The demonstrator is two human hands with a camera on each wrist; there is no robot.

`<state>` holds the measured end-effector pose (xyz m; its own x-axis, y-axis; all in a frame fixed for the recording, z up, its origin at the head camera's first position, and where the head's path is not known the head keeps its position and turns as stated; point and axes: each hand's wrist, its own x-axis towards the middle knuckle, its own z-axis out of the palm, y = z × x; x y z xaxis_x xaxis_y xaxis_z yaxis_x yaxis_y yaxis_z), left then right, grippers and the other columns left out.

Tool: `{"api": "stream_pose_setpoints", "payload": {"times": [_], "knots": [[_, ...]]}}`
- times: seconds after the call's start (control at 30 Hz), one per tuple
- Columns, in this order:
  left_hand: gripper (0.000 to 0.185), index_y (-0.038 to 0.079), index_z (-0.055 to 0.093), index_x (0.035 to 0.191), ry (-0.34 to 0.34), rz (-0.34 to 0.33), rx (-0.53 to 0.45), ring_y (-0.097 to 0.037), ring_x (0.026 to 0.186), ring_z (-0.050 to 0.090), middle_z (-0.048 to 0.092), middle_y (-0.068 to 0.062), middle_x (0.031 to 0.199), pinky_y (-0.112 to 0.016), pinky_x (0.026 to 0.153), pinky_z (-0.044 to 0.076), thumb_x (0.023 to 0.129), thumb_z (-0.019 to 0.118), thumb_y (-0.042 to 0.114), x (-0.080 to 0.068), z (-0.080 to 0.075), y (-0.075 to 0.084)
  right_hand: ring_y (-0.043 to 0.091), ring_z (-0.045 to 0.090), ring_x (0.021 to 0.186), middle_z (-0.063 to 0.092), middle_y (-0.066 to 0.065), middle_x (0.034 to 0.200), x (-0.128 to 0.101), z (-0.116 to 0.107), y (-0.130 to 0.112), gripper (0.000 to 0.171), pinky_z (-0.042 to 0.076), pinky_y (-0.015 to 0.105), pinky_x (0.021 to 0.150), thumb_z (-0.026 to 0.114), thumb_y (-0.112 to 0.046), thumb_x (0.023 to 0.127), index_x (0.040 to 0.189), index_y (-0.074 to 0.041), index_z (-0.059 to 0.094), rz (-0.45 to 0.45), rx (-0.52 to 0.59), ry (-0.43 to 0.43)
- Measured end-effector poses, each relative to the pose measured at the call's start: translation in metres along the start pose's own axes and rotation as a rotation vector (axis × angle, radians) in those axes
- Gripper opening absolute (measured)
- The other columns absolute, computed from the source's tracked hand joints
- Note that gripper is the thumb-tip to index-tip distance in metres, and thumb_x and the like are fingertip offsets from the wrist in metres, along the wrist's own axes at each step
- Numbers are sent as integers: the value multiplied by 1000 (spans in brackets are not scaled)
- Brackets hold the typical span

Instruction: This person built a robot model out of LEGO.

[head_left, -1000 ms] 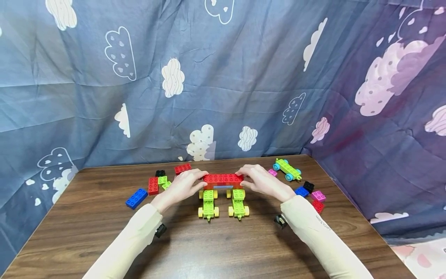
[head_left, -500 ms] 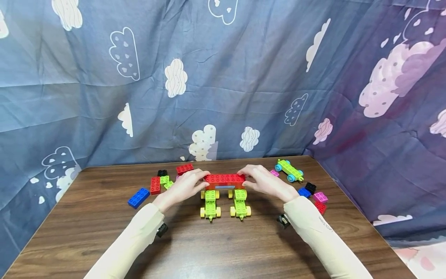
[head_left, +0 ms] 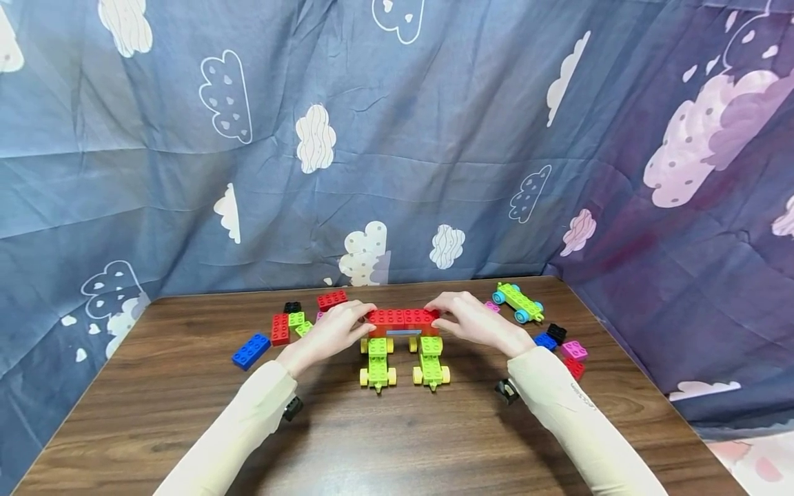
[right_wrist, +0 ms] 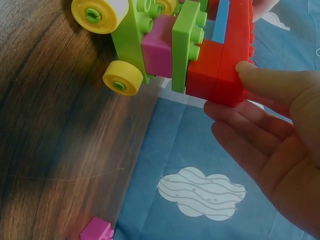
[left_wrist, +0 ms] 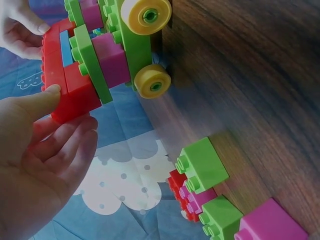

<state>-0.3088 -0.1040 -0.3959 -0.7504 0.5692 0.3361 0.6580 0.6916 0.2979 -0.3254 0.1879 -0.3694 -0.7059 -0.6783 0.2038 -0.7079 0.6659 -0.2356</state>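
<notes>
Two lime-green wheeled bases with yellow wheels, the left base (head_left: 378, 372) and the right base (head_left: 431, 370), stand side by side mid-table. On each sits a pink block (left_wrist: 111, 59) topped by a green plate (left_wrist: 91, 62). A row of red bricks (head_left: 404, 317) spans both stacks, with a blue piece (head_left: 403, 332) set under its middle. My left hand (head_left: 337, 326) pinches the row's left end, thumb on the studded top and fingers behind. At the other end, my right hand (head_left: 474, 324) grips the row likewise, its thumb (right_wrist: 272, 82) on the red brick.
Left on the wooden table lie a blue brick (head_left: 251, 351), a red brick (head_left: 280, 329), lime bricks (head_left: 296, 319) and a black brick (head_left: 292, 307). At right are a lime base with blue wheels (head_left: 518, 302) and several loose bricks, including a pink one (head_left: 574, 350). A cloud-patterned curtain (head_left: 273, 172) hangs behind.
Both hands keep their hold on the ends of the red bricks. The whole head view has shifted a little, so everything appears slightly further right.
</notes>
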Motion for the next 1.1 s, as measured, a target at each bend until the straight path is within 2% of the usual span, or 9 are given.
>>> {"api": "stream_pose_setpoints", "payload": {"times": [0.23,0.53,0.77,0.97,1.1], "knots": [[35,1,64,124,17,12,12,-20,96,68,71,-9,107,-36,84,57,95,66,21,-1,0,-1,23,68,102,72,5,112,0,-1,1,26,55,41,92,68,-19,94,118,-9,69,8,14,-8],[40,5,63,130,-41,-61,-31,-20,105,68,70,-8,117,-38,90,56,96,65,27,-3,-1,-2,17,67,97,72,3,111,-2,0,4,26,56,37,88,69,-19,93,117,-10,69,4,46,-10],[40,9,65,128,-40,-91,-43,-21,108,68,71,-6,119,-40,90,57,94,68,31,-2,-4,-3,17,66,98,71,3,112,-4,1,4,26,56,37,88,69,-19,93,118,-10,69,5,40,-6],[36,8,68,123,-31,-88,-128,-22,106,69,72,-8,118,-41,92,56,93,69,28,-3,-15,-16,16,67,97,71,3,111,-3,1,3,26,56,37,88,69,-18,93,118,-10,69,-11,39,5],[29,7,71,116,25,-84,-156,-22,99,71,74,-8,110,-42,88,57,93,70,24,-6,-26,-30,17,67,97,71,3,110,-3,2,5,26,57,37,88,70,-18,92,117,-9,69,-33,40,14]]}}
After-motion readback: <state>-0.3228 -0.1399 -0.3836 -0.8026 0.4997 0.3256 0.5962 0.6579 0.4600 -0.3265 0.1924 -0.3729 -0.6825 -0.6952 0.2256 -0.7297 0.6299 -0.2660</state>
